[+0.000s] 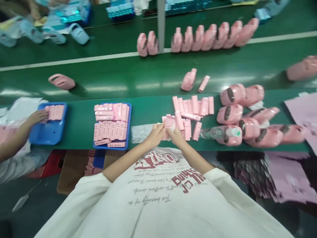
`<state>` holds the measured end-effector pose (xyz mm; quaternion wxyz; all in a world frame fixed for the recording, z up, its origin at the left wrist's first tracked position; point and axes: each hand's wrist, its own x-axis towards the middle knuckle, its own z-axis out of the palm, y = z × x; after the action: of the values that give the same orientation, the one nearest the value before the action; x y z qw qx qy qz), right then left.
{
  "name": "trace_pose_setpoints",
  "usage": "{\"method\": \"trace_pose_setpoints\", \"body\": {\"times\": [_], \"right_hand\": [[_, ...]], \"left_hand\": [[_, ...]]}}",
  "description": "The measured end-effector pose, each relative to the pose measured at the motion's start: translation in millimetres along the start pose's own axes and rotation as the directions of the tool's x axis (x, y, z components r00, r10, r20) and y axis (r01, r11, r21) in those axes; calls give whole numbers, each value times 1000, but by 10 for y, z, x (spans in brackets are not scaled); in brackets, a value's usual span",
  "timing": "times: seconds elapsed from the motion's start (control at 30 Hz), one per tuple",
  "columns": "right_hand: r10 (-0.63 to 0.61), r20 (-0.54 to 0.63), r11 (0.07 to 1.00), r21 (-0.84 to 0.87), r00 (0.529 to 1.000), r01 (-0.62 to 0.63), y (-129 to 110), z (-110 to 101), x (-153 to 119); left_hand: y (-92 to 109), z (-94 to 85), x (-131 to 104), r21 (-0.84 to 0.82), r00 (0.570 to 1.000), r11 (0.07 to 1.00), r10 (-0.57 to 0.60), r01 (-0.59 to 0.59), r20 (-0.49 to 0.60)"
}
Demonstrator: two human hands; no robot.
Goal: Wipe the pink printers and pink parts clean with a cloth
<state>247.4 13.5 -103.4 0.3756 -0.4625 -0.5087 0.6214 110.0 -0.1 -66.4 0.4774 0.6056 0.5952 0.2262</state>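
Observation:
My left hand (156, 134) and my right hand (175, 135) meet near the front edge of the green table, fingers closed around a small pink box (169, 121). Something white shows at my right fingers. Several narrow pink boxes (194, 105) lie loosely just beyond and to the right of my hands. Beside my left hand is a sheet of clear textured plastic (141, 133). Further left, a blue tray (129, 125) holds rows of pink boxes.
Pink rounded items (230, 114) and a clear bottle (210, 133) crowd the right side. More pink items (198, 38) line the conveyor (111, 76) behind. At far left, another person's hand (37, 117) reaches into a blue tray (49, 134).

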Motion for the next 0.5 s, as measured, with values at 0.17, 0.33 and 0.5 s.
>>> {"method": "trace_pose_setpoints", "body": {"times": [0.17, 0.33, 0.5], "right_hand": [[91, -125, 930, -343, 988, -129, -74, -478, 340], [162, -371, 372, -835, 914, -405, -303, -897, 811], [237, -407, 127, -887, 882, -443, -255, -959, 1006]], "left_hand": [[-228, -243, -178, 295, 999, 956, -14, 1, 43], [-770, -883, -484, 512, 920, 786, -176, 346, -351], [-1179, -1577, -551, 530, 794, 624, -265, 574, -547]]}}
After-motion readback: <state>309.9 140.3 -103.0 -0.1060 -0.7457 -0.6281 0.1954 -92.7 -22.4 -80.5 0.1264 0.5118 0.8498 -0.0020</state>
